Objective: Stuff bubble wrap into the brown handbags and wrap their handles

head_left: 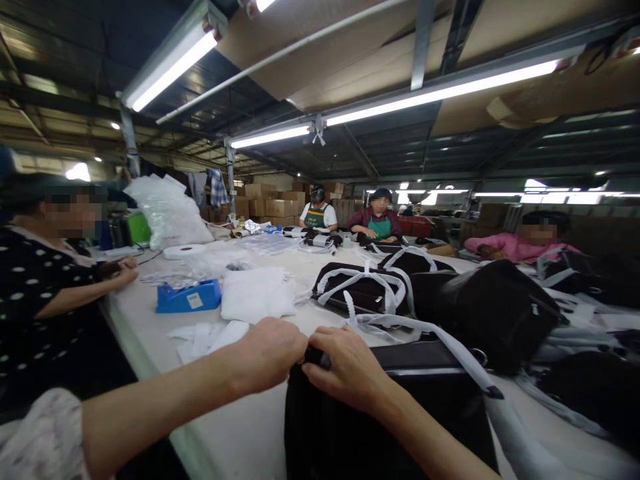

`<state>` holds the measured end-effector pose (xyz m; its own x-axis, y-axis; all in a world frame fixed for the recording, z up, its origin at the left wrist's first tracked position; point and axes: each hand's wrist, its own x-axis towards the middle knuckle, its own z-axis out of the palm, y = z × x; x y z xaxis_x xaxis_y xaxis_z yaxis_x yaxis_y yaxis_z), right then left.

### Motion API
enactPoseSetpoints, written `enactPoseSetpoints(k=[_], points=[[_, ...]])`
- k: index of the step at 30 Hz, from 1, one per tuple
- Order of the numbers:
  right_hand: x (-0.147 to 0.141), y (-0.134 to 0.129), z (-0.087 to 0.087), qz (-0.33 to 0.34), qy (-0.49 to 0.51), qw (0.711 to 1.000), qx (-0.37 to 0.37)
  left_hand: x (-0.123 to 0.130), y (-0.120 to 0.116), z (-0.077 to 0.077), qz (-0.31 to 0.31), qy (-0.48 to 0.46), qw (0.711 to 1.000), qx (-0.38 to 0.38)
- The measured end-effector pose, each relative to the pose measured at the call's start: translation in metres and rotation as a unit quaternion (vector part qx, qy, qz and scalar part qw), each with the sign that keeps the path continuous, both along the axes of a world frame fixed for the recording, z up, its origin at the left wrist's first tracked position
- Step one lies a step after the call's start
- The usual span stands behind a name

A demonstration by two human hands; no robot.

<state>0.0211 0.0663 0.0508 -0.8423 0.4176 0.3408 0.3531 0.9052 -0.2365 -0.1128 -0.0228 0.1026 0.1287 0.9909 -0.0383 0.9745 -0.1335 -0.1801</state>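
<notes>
A black bag with a pale zip line and handles wrapped in whitish covering stands on the table in front of me. At its upper left corner my left hand is closed in a fist, its fingertips turned out of sight. My right hand is closed beside it, thumb and fingers pinching a small black part of the bag. The two hands nearly touch. Whether that part is a strap end or a tab, I cannot tell. A wrapped handle arches over the bag's top and hangs down its right side.
On the white table lie a blue tape dispenser, a stack of white sheets and paper strips. More black bags crowd the right. A co-worker stands at left; several others sit across the table.
</notes>
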Motion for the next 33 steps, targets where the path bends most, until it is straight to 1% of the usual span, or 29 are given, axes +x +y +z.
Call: enactPoseSetpoints(k=[2, 4, 7, 9, 11, 14, 17, 21, 25, 28, 31, 33], points=[[0.001, 0.000, -0.005, -0.019, 0.040, 0.999, -0.007, -0.006, 0.009, 0.002, 0.015, -0.029, 0.999, -0.021], [0.003, 0.001, -0.013, -0.013, 0.105, 0.994, 0.000, -0.012, 0.016, 0.003, 0.023, -0.076, 0.996, -0.040], [0.004, 0.003, -0.025, 0.045, 0.172, 0.984, -0.006, -0.021, 0.025, 0.000, 0.021, -0.171, 0.982, -0.083], [0.005, 0.007, -0.029, 0.069, 0.184, 0.979, -0.045, -0.026, 0.028, -0.005, 0.028, -0.239, 0.965, -0.108], [0.007, 0.010, -0.030, 0.087, 0.184, 0.975, -0.085, -0.029, 0.029, -0.011, 0.039, -0.301, 0.945, -0.121], [0.009, 0.013, -0.026, 0.115, 0.172, 0.972, -0.116, -0.031, 0.029, -0.019, 0.063, -0.379, 0.914, -0.132], [0.008, 0.012, -0.021, 0.108, 0.172, 0.970, -0.134, -0.031, 0.029, -0.024, 0.111, -0.438, 0.880, -0.144], [0.003, 0.010, -0.020, 0.109, 0.191, 0.968, -0.117, -0.029, 0.028, -0.027, 0.164, -0.505, 0.830, -0.171], [-0.001, 0.013, -0.026, 0.119, 0.214, 0.963, -0.110, -0.029, 0.030, -0.028, 0.183, -0.577, 0.764, -0.223], [0.000, 0.017, -0.032, 0.139, 0.234, 0.955, -0.115, -0.031, 0.034, -0.031, 0.192, -0.617, 0.718, -0.259], [0.002, 0.019, -0.037, 0.139, 0.241, 0.954, -0.114, -0.034, 0.039, -0.037, 0.201, -0.636, 0.685, -0.294], [0.003, 0.019, -0.038, 0.136, 0.241, 0.955, -0.110, -0.036, 0.041, -0.040, 0.202, -0.644, 0.671, -0.305]])
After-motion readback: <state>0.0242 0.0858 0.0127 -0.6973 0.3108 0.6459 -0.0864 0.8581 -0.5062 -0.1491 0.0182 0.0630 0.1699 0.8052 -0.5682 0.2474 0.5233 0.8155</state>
